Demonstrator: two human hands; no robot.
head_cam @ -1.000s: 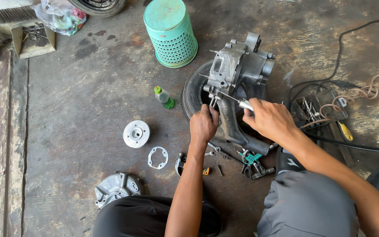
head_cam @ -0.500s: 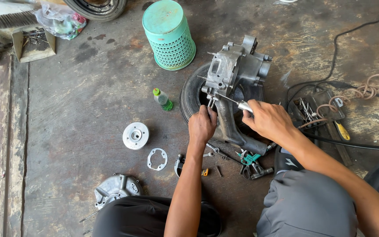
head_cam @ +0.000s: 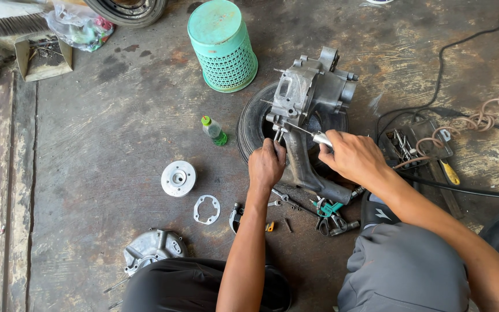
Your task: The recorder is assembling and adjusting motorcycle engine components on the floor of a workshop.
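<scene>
Down on the floor, a grey metal engine case was being worked on, laid across a black tyre. A thin metal tool was held tight in the right hand, its tip pushed against the case's near left edge. The left hand was closed around a small part there; what it was could not be told. The case's long side ran up and away, its narrow arm pointing back. Steady, careful pushing was likely needed next.
</scene>
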